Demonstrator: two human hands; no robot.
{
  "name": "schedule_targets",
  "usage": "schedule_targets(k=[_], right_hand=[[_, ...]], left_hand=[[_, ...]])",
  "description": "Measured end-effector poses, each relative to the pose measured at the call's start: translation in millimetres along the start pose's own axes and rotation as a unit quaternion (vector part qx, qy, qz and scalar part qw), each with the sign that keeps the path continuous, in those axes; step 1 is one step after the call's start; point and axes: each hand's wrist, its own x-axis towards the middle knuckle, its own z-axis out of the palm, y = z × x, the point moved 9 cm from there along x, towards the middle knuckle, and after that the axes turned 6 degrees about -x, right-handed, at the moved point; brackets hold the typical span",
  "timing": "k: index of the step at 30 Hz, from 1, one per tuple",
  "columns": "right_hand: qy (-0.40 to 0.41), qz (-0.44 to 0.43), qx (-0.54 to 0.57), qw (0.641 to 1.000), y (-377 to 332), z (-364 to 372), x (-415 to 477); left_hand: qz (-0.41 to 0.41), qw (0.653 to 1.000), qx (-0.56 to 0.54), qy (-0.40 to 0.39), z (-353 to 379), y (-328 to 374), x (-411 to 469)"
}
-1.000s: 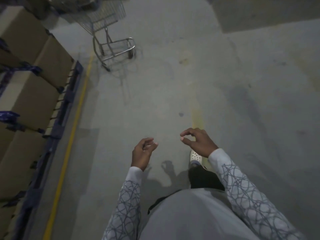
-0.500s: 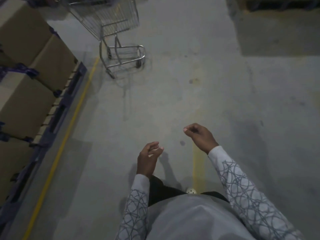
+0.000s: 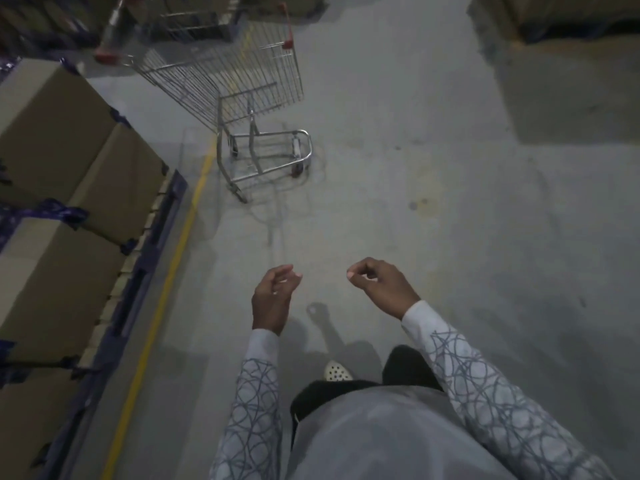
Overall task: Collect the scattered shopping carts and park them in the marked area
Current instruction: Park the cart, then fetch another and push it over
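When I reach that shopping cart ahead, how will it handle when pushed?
The shopping cart probably rolls easily: it sits on wheels on smooth concrete floor. Its wire basket looks empty, so likely light. It may swerve towards the cardboard boxes.

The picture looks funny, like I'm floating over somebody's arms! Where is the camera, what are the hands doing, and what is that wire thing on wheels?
The camera sits on a person's head and looks forward and down, so you see what they see. The left hand and right hand belong to that person. Both are loosely curled and hold nothing. The wire thing is a shopping cart standing empty on the grey floor ahead of them, out of reach. A yellow line is painted on the floor, and beside it, on the left, big cardboard boxes sit stacked. At the bottom you can spot one white shoe. The person's job is to gather carts and park them.
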Motion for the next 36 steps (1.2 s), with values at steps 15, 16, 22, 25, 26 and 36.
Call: schedule_targets(k=[15,16,22,25,26,36], right_hand=[[-0.109,-0.03,0.021,0.993,-143,11,340],[-0.107,-0.04,0.024,0.993,-163,7,368],[-0.131,-0.087,0.052,0.986,-263,30,492],[-0.179,-0.101,0.023,0.978,-281,69,522],[-0.201,-0.099,0.012,0.975,-283,84,529],[-0.233,-0.091,-0.017,0.968,-385,185,683]], left_hand=[[-0.058,0.997,0.012,0.042,13,59,269],[-0.055,0.997,0.01,0.058,7,70,288],[-0.046,0.984,-0.043,0.168,-47,117,367],[-0.058,0.973,-0.073,0.21,-70,123,394],[-0.065,0.97,-0.085,0.218,-78,122,405],[-0.085,0.969,-0.117,0.199,-171,157,598]])
